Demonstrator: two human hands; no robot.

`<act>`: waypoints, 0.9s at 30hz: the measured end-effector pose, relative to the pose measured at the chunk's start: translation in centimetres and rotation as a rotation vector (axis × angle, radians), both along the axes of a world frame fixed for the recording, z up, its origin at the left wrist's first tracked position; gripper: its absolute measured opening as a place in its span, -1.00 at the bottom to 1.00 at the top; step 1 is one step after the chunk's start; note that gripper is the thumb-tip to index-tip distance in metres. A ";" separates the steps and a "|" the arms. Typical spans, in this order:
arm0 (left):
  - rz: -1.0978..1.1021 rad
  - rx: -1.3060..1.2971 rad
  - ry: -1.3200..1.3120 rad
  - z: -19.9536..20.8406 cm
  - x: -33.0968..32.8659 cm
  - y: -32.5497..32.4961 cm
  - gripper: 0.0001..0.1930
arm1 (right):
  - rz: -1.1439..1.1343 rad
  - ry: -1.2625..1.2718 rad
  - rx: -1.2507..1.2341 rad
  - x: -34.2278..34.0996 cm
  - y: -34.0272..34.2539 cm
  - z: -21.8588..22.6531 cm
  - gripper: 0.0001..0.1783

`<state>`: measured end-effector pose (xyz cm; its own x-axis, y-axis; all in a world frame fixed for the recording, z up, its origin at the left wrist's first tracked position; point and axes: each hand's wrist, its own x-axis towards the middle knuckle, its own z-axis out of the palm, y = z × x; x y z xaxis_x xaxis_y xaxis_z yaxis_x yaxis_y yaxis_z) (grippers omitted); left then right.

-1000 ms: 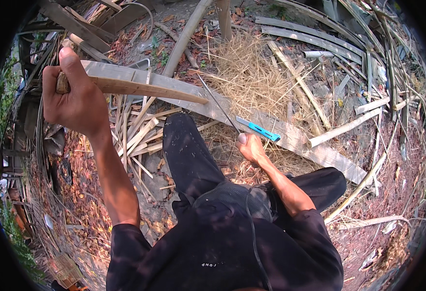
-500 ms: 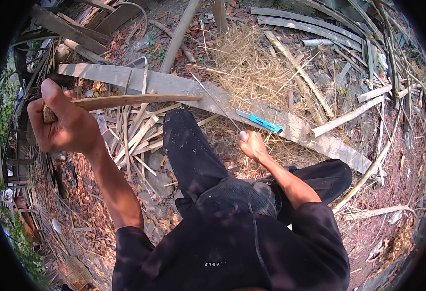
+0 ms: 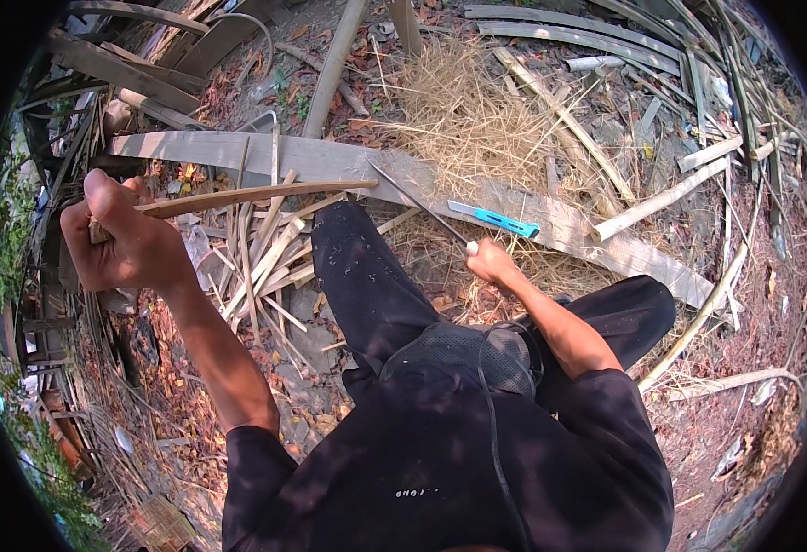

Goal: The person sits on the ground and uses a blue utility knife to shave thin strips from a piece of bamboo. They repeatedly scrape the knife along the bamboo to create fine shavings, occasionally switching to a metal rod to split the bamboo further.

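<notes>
My left hand [image 3: 123, 235] is closed around one end of a split bamboo strip [image 3: 256, 192], raised at the left. From there the strip reaches right, its far end over a long grey plank [image 3: 330, 158]. My right hand [image 3: 492, 262] grips a knife with a long, thin, dark blade [image 3: 417, 202], pointing up and left. The blade's tip lies close to the strip's far end; whether they touch I cannot tell. A blue-handled cutter [image 3: 506, 222] rests on the plank just beyond my right hand.
Cut strips [image 3: 270, 258] lie in a pile left of my knee. Straw-like shavings [image 3: 468, 110] heap beyond the plank. A pale pole [image 3: 661, 199] and more long slats [image 3: 578, 41] lie at the right and far right. Timber boards [image 3: 118, 69] stack at the far left.
My right hand has shifted slightly right, and the blade's tip has come down nearer the strip's end. My left hand keeps its grip, slightly lower in view.
</notes>
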<state>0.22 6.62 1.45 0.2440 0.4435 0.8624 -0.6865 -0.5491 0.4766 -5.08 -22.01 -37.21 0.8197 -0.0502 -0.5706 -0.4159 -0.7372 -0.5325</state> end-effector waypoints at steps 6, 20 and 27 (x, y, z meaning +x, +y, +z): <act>0.012 0.073 -0.011 0.1 1.4 -0.1 -0.70 | 0.024 -0.345 0.195 1.1 0.8 6.8 -0.69; -0.215 0.130 -0.006 -0.1 2.3 0.0 -0.81 | -0.050 -0.416 0.279 0.4 2.3 14.1 -0.61; -0.468 0.191 -0.041 -0.2 2.1 -0.5 -0.73 | -0.014 -0.320 0.168 0.0 4.0 8.9 -0.63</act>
<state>2.28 6.10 1.21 0.3429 0.1286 0.9305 -0.8960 -0.2528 0.3651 -5.07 -18.03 -28.33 0.9579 0.0101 -0.2869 -0.2182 -0.6237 -0.7506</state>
